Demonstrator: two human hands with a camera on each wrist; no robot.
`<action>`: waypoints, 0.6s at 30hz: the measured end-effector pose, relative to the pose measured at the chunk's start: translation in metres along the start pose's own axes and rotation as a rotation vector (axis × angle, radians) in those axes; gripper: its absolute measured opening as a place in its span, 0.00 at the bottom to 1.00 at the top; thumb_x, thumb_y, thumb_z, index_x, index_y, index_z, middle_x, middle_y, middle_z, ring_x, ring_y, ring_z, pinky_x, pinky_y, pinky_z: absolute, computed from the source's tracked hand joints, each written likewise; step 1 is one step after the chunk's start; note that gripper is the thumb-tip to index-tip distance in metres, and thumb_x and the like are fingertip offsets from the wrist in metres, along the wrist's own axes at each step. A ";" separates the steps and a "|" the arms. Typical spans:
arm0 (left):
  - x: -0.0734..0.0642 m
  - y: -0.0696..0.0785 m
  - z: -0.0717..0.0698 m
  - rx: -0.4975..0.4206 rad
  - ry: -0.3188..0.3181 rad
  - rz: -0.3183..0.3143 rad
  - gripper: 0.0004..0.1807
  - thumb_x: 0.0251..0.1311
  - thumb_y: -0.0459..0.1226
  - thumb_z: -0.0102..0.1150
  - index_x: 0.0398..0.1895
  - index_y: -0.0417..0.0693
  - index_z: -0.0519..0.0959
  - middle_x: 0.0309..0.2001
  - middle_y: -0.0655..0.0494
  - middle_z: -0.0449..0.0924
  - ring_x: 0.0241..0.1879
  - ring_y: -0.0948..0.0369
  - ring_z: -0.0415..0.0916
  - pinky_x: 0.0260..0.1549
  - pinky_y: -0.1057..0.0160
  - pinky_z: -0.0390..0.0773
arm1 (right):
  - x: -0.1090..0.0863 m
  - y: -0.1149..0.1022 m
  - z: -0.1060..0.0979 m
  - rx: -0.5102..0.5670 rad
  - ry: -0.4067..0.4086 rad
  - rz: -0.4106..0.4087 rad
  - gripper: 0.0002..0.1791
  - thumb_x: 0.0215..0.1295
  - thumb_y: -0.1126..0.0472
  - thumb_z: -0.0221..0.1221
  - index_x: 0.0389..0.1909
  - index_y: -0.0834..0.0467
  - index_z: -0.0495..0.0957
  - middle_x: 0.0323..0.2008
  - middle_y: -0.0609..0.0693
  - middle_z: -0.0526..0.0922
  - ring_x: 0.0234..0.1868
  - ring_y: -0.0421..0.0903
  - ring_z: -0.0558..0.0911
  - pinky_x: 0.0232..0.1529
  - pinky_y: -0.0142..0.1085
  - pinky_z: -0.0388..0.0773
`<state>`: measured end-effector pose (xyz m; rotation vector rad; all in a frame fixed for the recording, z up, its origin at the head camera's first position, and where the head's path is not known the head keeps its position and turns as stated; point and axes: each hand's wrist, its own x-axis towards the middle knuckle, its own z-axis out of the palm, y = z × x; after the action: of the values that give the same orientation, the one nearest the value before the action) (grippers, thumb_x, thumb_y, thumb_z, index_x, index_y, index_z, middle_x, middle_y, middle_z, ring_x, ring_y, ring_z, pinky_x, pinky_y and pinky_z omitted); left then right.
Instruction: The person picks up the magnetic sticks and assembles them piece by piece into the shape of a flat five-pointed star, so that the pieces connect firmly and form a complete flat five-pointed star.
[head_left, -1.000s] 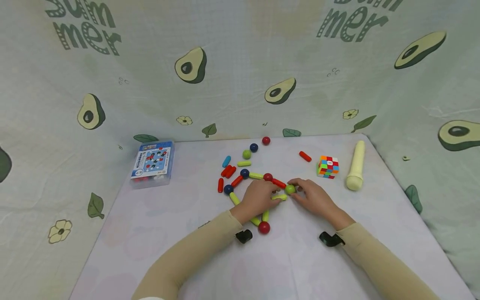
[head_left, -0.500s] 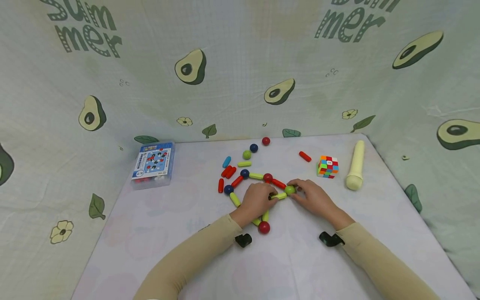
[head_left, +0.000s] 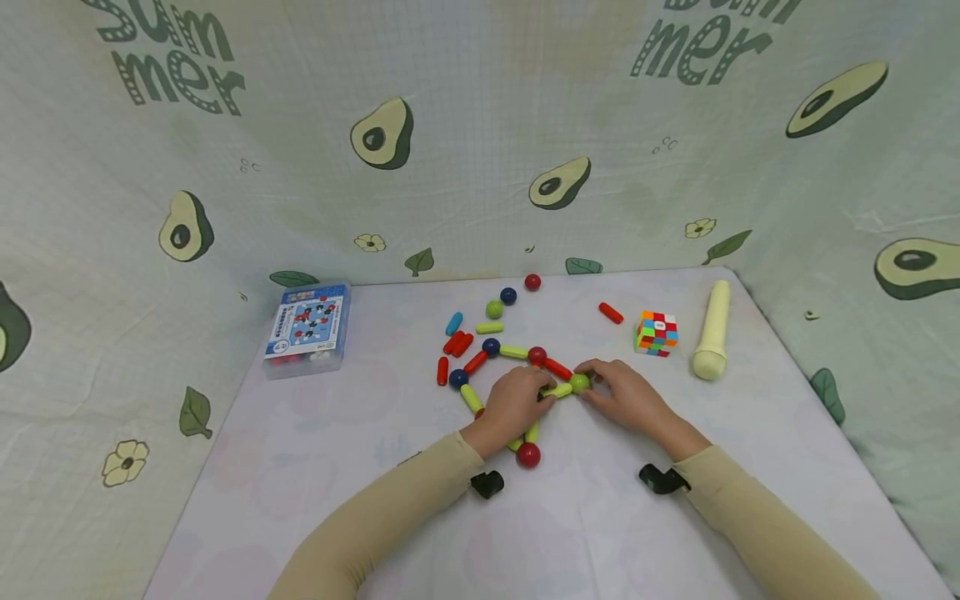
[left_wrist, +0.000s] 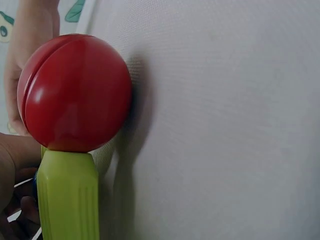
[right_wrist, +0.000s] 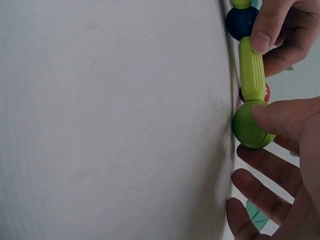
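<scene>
In the head view my left hand (head_left: 516, 400) reaches over the middle of a loop of magnetic rods and balls. Its thumb and fingers pinch a yellow-green magnetic rod (right_wrist: 252, 70), which has a blue ball (right_wrist: 241, 23) at its far end. The near end of that rod meets a green ball (head_left: 580, 382), pinched between thumb and fingers of my right hand (head_left: 622, 398). A red rod (head_left: 557, 368) runs from the green ball to a red ball (head_left: 537, 356). Another red ball (left_wrist: 77, 92) tops a yellow-green rod (left_wrist: 69, 195) near my left wrist. My left hand hides the loop's centre.
Loose red rods (head_left: 442, 371), a blue rod (head_left: 454, 323) and several balls lie behind the loop. A puzzle cube (head_left: 656, 334) and a cream-coloured baton (head_left: 710, 332) stand at right. A clear-sided box (head_left: 307, 329) lies at back left, near the table edge.
The yellow-green rod in my left hand has shifted slightly and its end now meets the green ball. That ball has moved slightly towards me; my right hand has barely moved.
</scene>
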<state>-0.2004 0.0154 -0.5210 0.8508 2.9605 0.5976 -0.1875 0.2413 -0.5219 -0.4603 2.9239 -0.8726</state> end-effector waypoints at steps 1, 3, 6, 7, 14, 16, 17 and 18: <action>0.000 0.000 0.000 0.000 -0.002 0.002 0.16 0.63 0.45 0.70 0.53 0.54 0.86 0.49 0.62 0.83 0.45 0.64 0.77 0.45 0.70 0.77 | 0.000 0.000 0.000 0.003 0.000 0.000 0.20 0.67 0.58 0.67 0.59 0.51 0.79 0.46 0.47 0.82 0.48 0.49 0.78 0.49 0.49 0.77; -0.002 -0.001 0.000 -0.012 -0.007 -0.004 0.19 0.63 0.45 0.70 0.55 0.53 0.84 0.52 0.60 0.80 0.46 0.65 0.75 0.45 0.71 0.77 | 0.000 0.000 0.000 0.006 0.000 0.003 0.20 0.67 0.58 0.67 0.59 0.51 0.79 0.47 0.48 0.82 0.48 0.49 0.78 0.50 0.49 0.78; -0.007 -0.003 -0.001 -0.019 0.004 -0.029 0.22 0.62 0.47 0.71 0.56 0.51 0.80 0.52 0.57 0.74 0.44 0.64 0.72 0.41 0.71 0.77 | 0.000 0.000 0.001 0.007 -0.002 0.004 0.20 0.67 0.57 0.67 0.59 0.51 0.78 0.47 0.48 0.82 0.49 0.50 0.79 0.50 0.50 0.78; -0.008 -0.003 -0.002 -0.016 0.008 -0.041 0.23 0.62 0.48 0.71 0.56 0.50 0.79 0.51 0.57 0.73 0.42 0.64 0.71 0.39 0.71 0.77 | 0.000 0.000 0.001 0.004 -0.002 0.004 0.20 0.67 0.57 0.67 0.59 0.51 0.78 0.47 0.48 0.82 0.49 0.50 0.78 0.50 0.50 0.78; -0.017 -0.007 -0.008 0.032 -0.027 -0.110 0.24 0.61 0.53 0.70 0.50 0.49 0.76 0.40 0.58 0.75 0.33 0.64 0.71 0.31 0.71 0.74 | -0.001 0.001 0.001 -0.001 0.002 -0.004 0.20 0.68 0.57 0.66 0.59 0.51 0.78 0.47 0.48 0.81 0.48 0.48 0.78 0.51 0.49 0.78; -0.019 -0.008 -0.010 0.006 -0.048 -0.131 0.23 0.61 0.53 0.70 0.50 0.50 0.76 0.38 0.59 0.76 0.32 0.64 0.71 0.30 0.71 0.73 | -0.002 0.000 0.001 -0.002 0.002 -0.007 0.20 0.67 0.57 0.66 0.59 0.51 0.78 0.47 0.47 0.81 0.48 0.48 0.78 0.51 0.49 0.78; -0.020 -0.008 -0.010 -0.007 -0.055 -0.140 0.23 0.61 0.53 0.70 0.50 0.51 0.76 0.38 0.59 0.77 0.31 0.65 0.72 0.30 0.72 0.73 | -0.002 0.000 0.000 -0.004 0.000 -0.008 0.20 0.67 0.57 0.66 0.59 0.52 0.78 0.47 0.47 0.81 0.48 0.48 0.78 0.51 0.49 0.78; -0.021 -0.008 -0.011 -0.019 -0.060 -0.146 0.22 0.61 0.53 0.70 0.50 0.51 0.76 0.39 0.59 0.77 0.31 0.65 0.72 0.30 0.72 0.74 | -0.003 0.000 0.000 -0.004 -0.002 -0.008 0.20 0.67 0.57 0.66 0.59 0.52 0.78 0.46 0.47 0.81 0.48 0.48 0.78 0.51 0.49 0.78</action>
<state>-0.1876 -0.0052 -0.5158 0.6320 2.9248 0.5823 -0.1849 0.2417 -0.5221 -0.4739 2.9245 -0.8672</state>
